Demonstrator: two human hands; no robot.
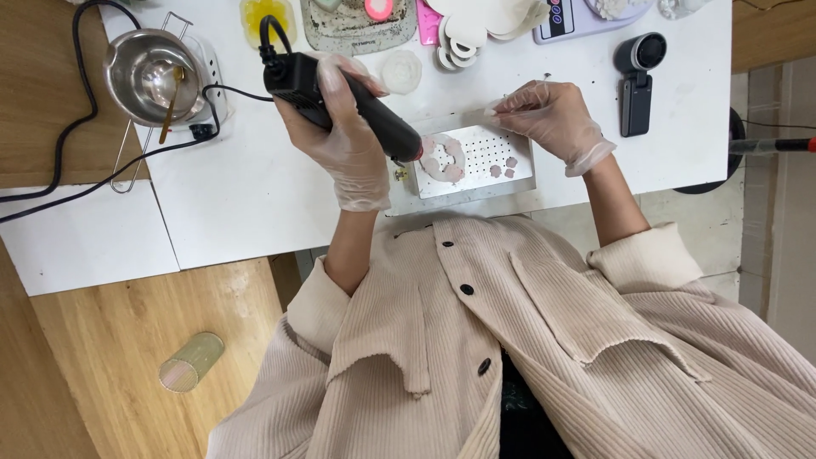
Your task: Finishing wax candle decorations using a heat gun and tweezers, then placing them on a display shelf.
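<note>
My left hand (353, 149), in a clear glove, grips a black corded hand tool (374, 115). The tool's red tip points down at a white ring (444, 159) carrying pinkish pieces. That ring lies on the left part of a white perforated tray (518, 180) on the white table. A few small pink flower shapes (503, 167) sit on the tray's right side. My gloved right hand (552, 119) hovers over the tray's far right corner with thumb and forefinger pinched; whether anything is between them is too small to tell.
A steel pot (153, 72) with a spoon stands on a small warmer at the far left, black cable (102, 170) trailing from it. A white round mould (401, 72), a grey tray (357, 30), a scale (578, 17) and a small black camera (637, 81) lie further back. A greenish cylinder (191, 361) lies on the wooden floor.
</note>
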